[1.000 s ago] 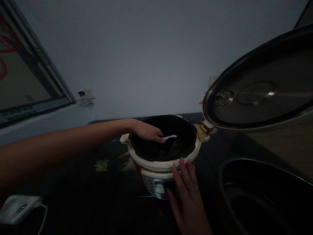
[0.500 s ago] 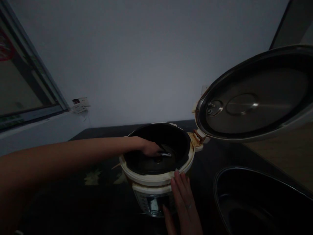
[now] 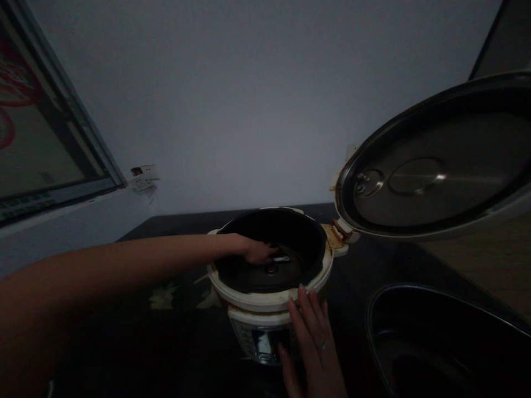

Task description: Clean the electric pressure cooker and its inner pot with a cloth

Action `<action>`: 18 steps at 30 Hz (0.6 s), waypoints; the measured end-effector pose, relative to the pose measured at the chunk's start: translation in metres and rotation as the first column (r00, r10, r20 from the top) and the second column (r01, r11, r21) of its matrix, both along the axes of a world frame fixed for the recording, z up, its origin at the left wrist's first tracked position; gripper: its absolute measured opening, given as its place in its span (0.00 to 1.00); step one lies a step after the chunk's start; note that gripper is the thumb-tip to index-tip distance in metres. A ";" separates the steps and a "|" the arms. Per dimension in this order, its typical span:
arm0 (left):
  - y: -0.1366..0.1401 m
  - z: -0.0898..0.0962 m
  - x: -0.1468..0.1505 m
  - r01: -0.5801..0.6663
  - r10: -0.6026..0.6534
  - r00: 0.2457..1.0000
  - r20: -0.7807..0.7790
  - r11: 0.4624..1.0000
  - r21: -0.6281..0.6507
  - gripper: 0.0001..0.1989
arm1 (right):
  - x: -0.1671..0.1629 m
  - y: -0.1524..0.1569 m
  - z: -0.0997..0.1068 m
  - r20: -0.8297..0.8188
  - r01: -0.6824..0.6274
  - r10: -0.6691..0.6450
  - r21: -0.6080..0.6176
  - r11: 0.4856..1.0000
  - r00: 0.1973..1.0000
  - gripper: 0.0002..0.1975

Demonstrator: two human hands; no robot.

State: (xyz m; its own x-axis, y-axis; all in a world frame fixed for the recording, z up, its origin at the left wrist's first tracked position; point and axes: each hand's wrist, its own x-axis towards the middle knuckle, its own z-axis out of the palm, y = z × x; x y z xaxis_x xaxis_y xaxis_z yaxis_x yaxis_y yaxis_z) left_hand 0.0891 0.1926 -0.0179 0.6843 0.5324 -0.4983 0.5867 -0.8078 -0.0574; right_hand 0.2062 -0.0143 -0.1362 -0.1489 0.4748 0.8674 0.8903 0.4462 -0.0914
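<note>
My left hand [image 3: 258,251] reaches down into the dark well of a white electric pressure cooker [image 3: 259,303]. From its closed fingers a small silvery tool [image 3: 281,258] sticks out to the right, just above the round centre knob [image 3: 271,269] on the bottom. Dim light hides the tool's exact kind, and part of the fingers is hidden. At the cooker's front right, my right hand [image 3: 313,337] lies with stretched fingers against the rim and front panel. The cooker's lid [image 3: 460,171] stands swung open on the right, held by a rust-stained hinge [image 3: 340,229].
A black inner pot [image 3: 375,337] stands at the lower right on the dark countertop [image 3: 186,342]. Wall sockets [image 3: 144,177] are at the back left, beside a window [image 3: 53,127]. A pale wall [image 3: 249,110] rises behind the counter.
The view has shifted slightly, so the cooker appears a little farther right. Inside the well, my left hand and the silvery tool have moved slightly left relative to the knob. My right hand stays at the rim.
</note>
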 end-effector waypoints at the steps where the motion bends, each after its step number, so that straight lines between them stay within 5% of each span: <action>1: -0.001 0.002 -0.003 -0.024 0.024 0.999 -0.022 1.000 0.000 0.30 | 0.000 -0.001 0.001 -0.002 -0.003 0.003 -0.008 1.000 1.000 0.37; 11: -0.032 0.006 -0.021 -0.139 0.134 0.973 -0.187 0.990 -0.015 0.31 | -0.002 -0.004 0.003 -0.036 -0.007 0.006 -0.023 1.000 0.999 0.35; 18: -0.011 -0.011 -0.009 -0.085 0.078 0.992 -0.101 0.995 -0.061 0.37 | -0.005 -0.004 0.006 -0.078 -0.023 0.021 -0.027 0.999 0.997 0.34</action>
